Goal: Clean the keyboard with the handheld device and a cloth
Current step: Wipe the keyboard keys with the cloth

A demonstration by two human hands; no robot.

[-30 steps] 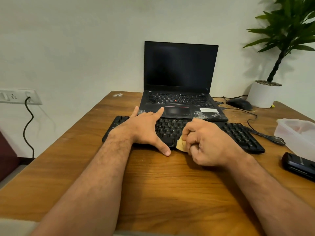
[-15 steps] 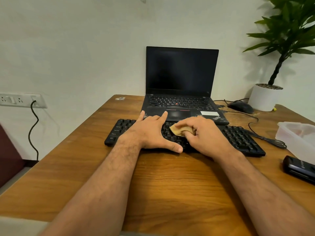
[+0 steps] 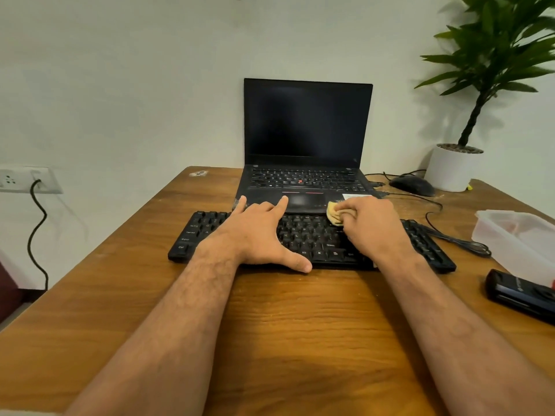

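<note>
keyboard [image 3: 303,238]: one | left hand [image 3: 258,232] flat on it | right hand [image 3: 372,226] fingers bunch one cloth [image 3: 332,212]

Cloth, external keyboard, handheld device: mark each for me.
cloth [image 3: 332,214], head view, on the yellow fold showing beyond the right hand's fingers.
external keyboard [image 3: 192,235], head view, on its bare left key block.
handheld device [image 3: 519,291], head view, on its black body at the right.

My wooden table [image 3: 270,325] carries a black keyboard [image 3: 315,238] across its middle and an open laptop [image 3: 306,163] at the far edge. Toward the far right corner sit a mouse [image 3: 413,185] and a potted plant [image 3: 453,168]. Along the right edge lie a clear plastic container [image 3: 516,238] and a black handheld device [image 3: 519,294].
</note>
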